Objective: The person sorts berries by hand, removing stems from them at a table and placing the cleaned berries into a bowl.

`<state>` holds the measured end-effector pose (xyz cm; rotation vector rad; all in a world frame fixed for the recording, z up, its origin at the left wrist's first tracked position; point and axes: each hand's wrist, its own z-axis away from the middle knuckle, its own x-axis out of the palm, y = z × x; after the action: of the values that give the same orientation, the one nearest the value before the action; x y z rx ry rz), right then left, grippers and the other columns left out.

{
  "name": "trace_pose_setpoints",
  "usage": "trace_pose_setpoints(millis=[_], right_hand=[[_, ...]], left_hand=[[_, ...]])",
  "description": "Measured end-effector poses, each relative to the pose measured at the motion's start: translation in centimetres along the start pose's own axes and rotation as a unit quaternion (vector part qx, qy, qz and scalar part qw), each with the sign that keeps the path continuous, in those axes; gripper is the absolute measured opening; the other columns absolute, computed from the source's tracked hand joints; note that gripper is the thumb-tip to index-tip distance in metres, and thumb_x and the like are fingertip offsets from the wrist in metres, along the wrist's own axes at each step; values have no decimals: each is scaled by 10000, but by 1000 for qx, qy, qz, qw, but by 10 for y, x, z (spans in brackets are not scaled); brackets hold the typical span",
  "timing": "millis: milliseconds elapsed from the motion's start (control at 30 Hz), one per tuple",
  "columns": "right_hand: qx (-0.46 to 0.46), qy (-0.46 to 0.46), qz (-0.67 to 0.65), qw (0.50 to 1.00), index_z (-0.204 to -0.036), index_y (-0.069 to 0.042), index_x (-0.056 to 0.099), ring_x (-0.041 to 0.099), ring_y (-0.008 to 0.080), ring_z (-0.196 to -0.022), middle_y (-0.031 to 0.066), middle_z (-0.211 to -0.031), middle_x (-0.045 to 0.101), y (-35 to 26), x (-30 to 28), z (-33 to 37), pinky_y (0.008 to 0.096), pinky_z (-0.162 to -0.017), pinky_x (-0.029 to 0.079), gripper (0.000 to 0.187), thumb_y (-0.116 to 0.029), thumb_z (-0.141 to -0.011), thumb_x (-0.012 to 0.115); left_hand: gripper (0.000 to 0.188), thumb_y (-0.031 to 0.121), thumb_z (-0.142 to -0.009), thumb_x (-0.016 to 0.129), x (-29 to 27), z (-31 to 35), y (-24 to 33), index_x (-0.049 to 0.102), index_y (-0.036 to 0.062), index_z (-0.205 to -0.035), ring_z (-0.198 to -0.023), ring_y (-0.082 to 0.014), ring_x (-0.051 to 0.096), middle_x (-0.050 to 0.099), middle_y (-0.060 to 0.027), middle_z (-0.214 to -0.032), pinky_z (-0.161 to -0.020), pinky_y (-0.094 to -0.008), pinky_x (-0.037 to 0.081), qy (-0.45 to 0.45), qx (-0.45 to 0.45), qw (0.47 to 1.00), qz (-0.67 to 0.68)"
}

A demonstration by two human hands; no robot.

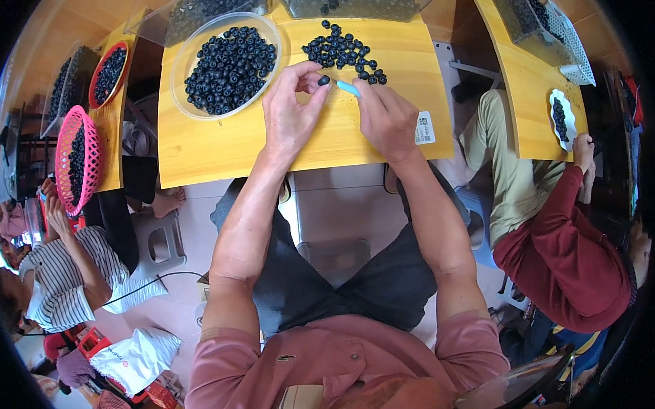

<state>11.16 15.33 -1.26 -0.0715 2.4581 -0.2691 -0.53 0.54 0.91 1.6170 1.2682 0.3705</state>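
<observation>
Over the yellow table [217, 147], my left hand [293, 108] pinches one small dark round bead [324, 80] between thumb and fingertips. My right hand [389, 119] is closed around a slim tool with a light blue handle [349, 88]. Its thin tip points left at the bead; whether they touch is too small to tell. Just beyond my hands lies a loose spread of similar dark beads [340, 47]. To the left of my left hand stands a round clear plastic bowl [175, 83], heaped with more of them.
Two clear bins [148, 27] [407, 3] with dark beads line the table's far edge. A printed white label [424, 127] lies beside my right wrist. Co-workers sit at tables on both sides, with a pink basket [91, 155] at left and a white dish [569, 113] at right.
</observation>
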Motion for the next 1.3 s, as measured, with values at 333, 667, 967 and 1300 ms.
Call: trace_pose_setpoints(millis=[333, 667, 967, 1300], right_hand=[[-11, 2, 6, 1000, -1109, -65, 743, 649, 200, -656, 28, -783, 630, 0, 0, 1, 359, -551, 517, 235, -64, -874, 731], [91, 10, -23, 996, -1100, -81, 733, 677, 269, -700, 65, -818, 661, 6, 0, 4, 401, -584, 526, 220, -43, -884, 731], [226, 75, -43, 970, -1112, -92, 749, 680, 284, -681, 90, -819, 681, 32, -14, -1, 393, -600, 514, 200, -55, -917, 725], [232, 54, -42, 970, -1095, -124, 754, 679, 272, -667, 77, -831, 688, 32, -15, 1, 384, -596, 523, 170, -100, -927, 738]], left_hand=[[388, -36, -841, 827, 9, 3, 2, 684, 4, -1199, -819, -158, 713, 712, -96, -972, -756, -287, 599, 8, 23, 1000, -18], [273, -18, -852, 816, -15, -5, -4, 731, 26, -1107, -856, -197, 708, 703, -108, -980, -756, -295, 597, 80, 135, 978, -138], [200, 3, -866, 805, -92, -21, -35, 757, 47, -1055, -846, -223, 661, 666, -87, -962, -764, -351, 559, 204, 42, 934, -289], [249, 89, -907, 751, 20, -11, -5, 740, 77, -1156, -923, -316, 659, 666, -119, -988, -797, -429, 549, -105, 179, 954, -217]])
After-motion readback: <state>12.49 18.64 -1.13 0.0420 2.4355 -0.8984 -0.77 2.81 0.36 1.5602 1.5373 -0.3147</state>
